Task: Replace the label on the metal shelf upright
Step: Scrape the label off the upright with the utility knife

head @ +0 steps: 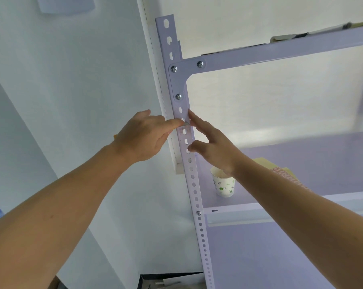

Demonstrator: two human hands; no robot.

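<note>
The left hand (143, 136) is gripping a blade (186, 123). Its fingers are curling round the tool, the forefinger is lying along it, and only the grey tip is showing past the fingertip. That tip is pressing against the one front upright (194, 184), at the lower edge of the single label (184, 115). The label is a pale strip, hard to tell from the metal, with its long axis running up along the upright and away from the tip.

Just below the tip, a reddish smear (180, 133) is showing on the metal around two slots.

The right hand (214, 147) is holding nothing and its fingers are lying straight. Its forefinger is touching the upright's right edge beside the label, just above the tip, and its thumb is resting on the same edge below the smear.

Above the grip, three screws (173, 69) are fixing a corner plate to the upright, and a fourth is sitting well below. The upright itself is leaning slightly across the view — top to the left, foot to the right.

Two shelves are running off to the right, one above the grip and one (280, 203) below. On the lower one, under the right wrist, one paper cup (223, 184) is standing upright.
</note>
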